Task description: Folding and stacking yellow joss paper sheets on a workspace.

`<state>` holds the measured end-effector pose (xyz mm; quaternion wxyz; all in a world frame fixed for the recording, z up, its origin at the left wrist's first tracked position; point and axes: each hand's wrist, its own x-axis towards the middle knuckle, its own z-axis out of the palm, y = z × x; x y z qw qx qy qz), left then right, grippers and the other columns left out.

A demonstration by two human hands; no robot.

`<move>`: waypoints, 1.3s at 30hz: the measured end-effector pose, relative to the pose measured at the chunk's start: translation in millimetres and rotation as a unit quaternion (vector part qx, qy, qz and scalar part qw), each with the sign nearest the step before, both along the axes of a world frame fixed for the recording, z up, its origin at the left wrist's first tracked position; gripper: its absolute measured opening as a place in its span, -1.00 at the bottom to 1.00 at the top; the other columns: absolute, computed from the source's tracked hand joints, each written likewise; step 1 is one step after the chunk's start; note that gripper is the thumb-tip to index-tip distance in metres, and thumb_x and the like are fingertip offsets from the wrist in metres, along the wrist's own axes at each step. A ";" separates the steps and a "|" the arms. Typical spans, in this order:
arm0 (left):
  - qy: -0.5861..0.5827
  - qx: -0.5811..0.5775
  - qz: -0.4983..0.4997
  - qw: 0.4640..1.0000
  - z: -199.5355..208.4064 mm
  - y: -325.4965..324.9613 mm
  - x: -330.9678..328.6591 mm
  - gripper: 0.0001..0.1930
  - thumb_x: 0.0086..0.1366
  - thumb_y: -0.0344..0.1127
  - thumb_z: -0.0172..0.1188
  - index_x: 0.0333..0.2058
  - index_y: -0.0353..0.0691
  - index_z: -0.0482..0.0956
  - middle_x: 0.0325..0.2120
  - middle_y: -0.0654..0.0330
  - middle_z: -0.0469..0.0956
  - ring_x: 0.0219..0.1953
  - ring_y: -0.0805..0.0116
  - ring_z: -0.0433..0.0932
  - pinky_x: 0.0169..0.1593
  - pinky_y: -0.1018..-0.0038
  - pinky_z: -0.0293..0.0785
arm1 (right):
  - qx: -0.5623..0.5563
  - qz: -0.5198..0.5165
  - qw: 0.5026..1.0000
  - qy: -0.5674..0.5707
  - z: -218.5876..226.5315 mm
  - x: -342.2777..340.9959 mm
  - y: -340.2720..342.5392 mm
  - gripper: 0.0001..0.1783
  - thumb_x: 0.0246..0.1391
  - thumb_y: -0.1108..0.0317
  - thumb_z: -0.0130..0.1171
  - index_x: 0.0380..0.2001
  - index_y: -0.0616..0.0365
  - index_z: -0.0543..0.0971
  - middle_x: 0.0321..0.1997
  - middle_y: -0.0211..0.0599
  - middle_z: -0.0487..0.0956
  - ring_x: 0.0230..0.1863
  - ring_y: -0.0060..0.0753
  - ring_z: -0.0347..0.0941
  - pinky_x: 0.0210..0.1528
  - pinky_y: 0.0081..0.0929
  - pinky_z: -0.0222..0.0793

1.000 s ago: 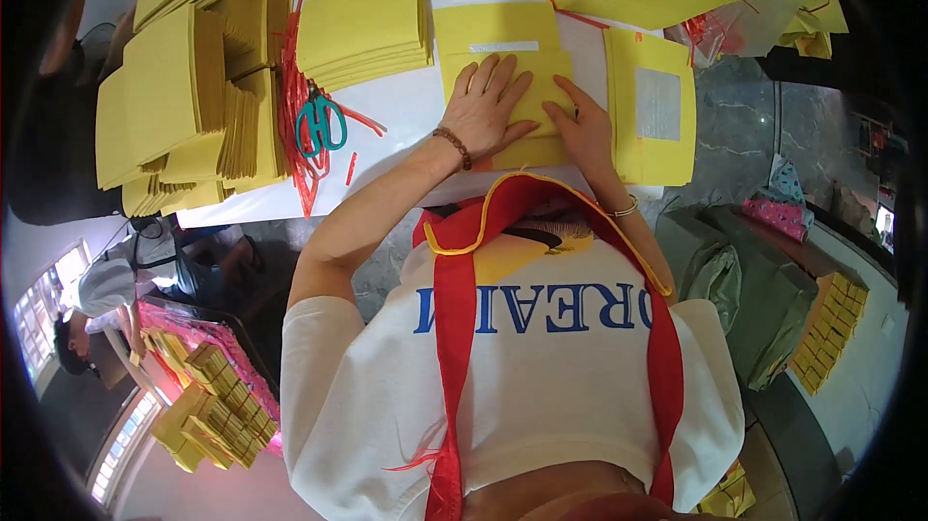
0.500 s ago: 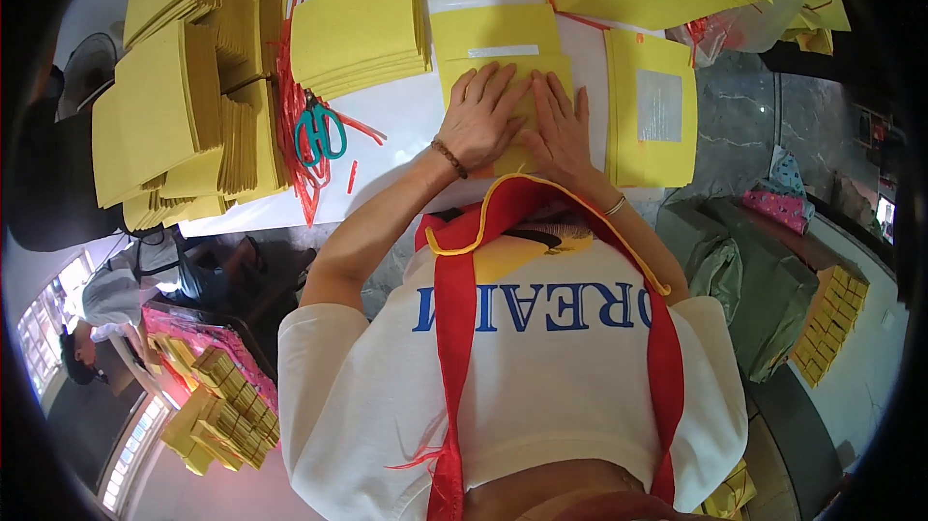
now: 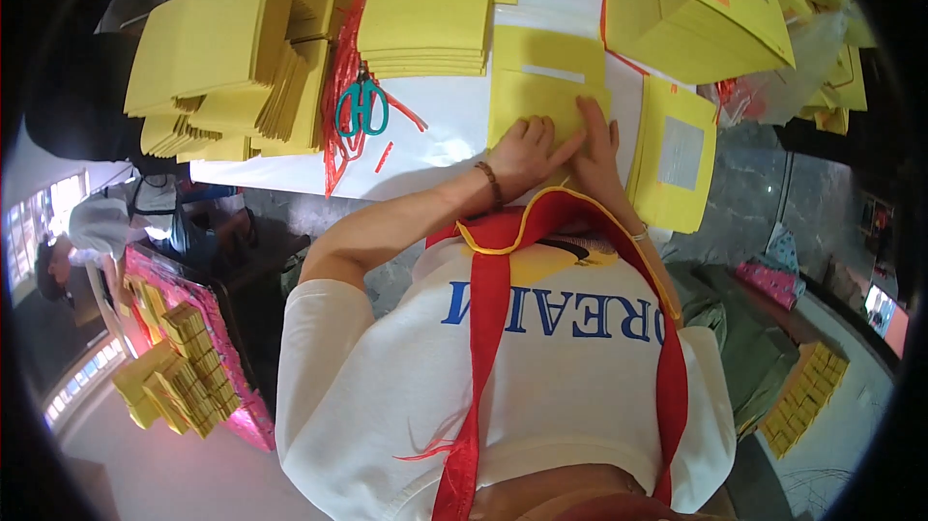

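As seen from overhead, find yellow envelope (image 3: 539,91) flat at near side of white table (image 3: 445,134), beneath both hands. Note left hand (image 3: 523,154), fingers bent, cannot tell whether pinching; right hand (image 3: 596,156), fingers straight, slightly parted. Record green-handled scissors (image 3: 362,89) left.

White counter (image 3: 435,149); grey veined floor (image 3: 739,183), shiny; bright windows (image 3: 66,215) at left, daylight glare; pink-covered second counter (image 3: 255,429) lower left.

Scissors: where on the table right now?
Head view, left of centre: the teal-handled scissors lie over the red strips, between the tall yellow stacks at far left and the left hand.
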<state>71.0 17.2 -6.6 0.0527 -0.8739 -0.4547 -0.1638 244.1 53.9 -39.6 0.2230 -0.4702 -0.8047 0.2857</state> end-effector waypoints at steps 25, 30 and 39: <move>0.036 0.095 0.192 0.976 41.0 59.6 -173.5 -0.60 0.04 -0.46 -0.01 -0.09 0.00 0.42 -0.20 0.38 0.45 -0.13 0.39 0.37 -0.10 0.36 0.18 | -0.151 -0.236 0.884 0.375 -1.1 5.6 -21.7 -0.41 0.08 0.53 -0.12 0.20 0.19 0.04 0.01 -0.21 0.35 -0.14 -0.54 0.24 -0.09 -0.60 0.20; 0.060 -0.078 0.197 0.975 35.5 60.9 -176.6 -0.50 0.03 -0.54 -0.06 0.01 -0.01 0.36 -0.10 0.29 0.40 -0.05 0.31 0.34 -0.02 0.31 0.20 | -0.157 -0.227 0.904 0.325 -2.7 6.9 -21.9 -0.41 0.04 0.48 -0.05 0.17 0.20 0.12 -0.01 -0.25 0.35 -0.14 -0.53 0.23 -0.07 -0.55 0.19; 0.045 -0.039 0.220 0.974 0.4 49.8 -167.9 -0.25 -0.14 -0.37 0.18 0.12 -0.05 0.16 0.03 0.10 0.21 0.10 0.12 0.14 0.10 0.14 0.06 | -0.101 -0.215 0.940 0.246 -14.5 11.2 -21.2 -0.41 0.00 0.45 0.00 0.15 0.20 0.18 -0.02 -0.23 0.38 -0.01 -0.36 0.23 0.10 -0.41 0.07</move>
